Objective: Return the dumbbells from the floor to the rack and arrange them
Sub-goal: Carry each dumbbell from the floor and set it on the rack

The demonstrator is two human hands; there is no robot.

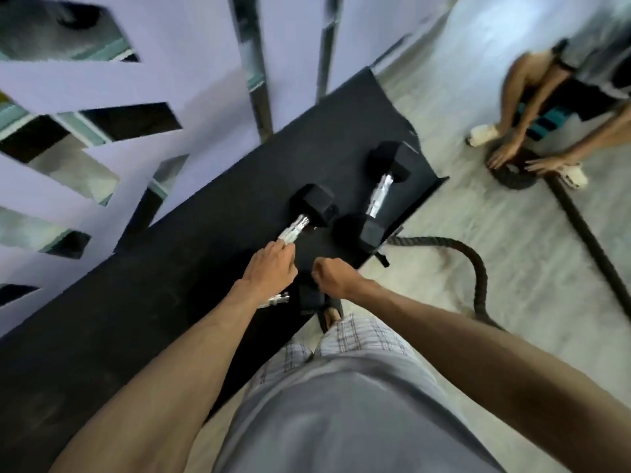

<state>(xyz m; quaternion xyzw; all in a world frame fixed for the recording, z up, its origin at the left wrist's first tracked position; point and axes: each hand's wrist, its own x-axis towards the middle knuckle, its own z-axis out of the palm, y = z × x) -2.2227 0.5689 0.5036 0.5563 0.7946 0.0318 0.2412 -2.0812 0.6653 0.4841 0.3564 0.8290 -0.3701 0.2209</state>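
Note:
Two black hex dumbbells with chrome handles lie on the black rack shelf (pixel 170 268). The right dumbbell (pixel 377 194) sits near the shelf's right end. My left hand (pixel 271 269) covers the near end of the left dumbbell (pixel 312 204), fingers stretched onto its chrome handle. My right hand (pixel 336 278) is curled into a fist just right of it, with nothing visible in it. A third dumbbell (pixel 309 300) lies partly hidden below both hands, a bit of its chrome handle showing under my left wrist.
Chrome uprights (pixel 254 80) rise behind the shelf against a lilac wall. A thick black battle rope (pixel 473 268) curls across the pale floor at the right. A crouching person (pixel 532 107) presses both hands on the rope's coil (pixel 512 179).

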